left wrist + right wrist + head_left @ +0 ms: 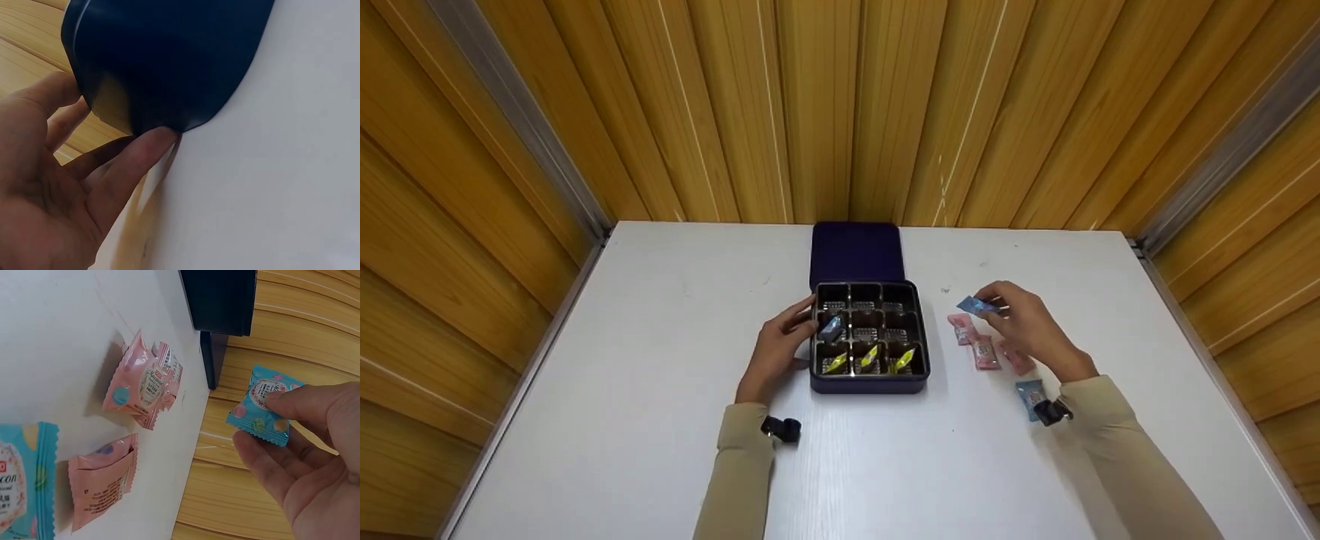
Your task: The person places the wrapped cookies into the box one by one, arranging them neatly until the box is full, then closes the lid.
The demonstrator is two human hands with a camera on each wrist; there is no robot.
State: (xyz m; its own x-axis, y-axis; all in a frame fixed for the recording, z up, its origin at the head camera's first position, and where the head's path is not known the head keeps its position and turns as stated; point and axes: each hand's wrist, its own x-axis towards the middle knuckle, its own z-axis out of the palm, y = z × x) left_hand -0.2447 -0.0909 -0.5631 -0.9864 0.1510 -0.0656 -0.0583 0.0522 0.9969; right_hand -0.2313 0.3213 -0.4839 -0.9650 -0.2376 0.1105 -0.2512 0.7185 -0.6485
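My right hand [1027, 322] pinches a blue macaron packet [264, 402] between thumb and fingers, raised to the right of the box. Below that hand lie pink macaron packets [138, 385], and a blue packet [1029, 396] lies nearer the front. My left hand [777, 345] touches the left side of a dark blue box [870, 385], its thumb and fingers against the wall. Inside, a black divided tray [880, 312] holds yellow-green packets [870, 357] across the front row and a blue packet [832, 328] in the middle row's left compartment.
Behind the box its dark blue lid [856, 251] lies back on the white table [660, 330]. Wood-patterned panels [817, 112] rise at the back and both sides, with metal posts at the corners.
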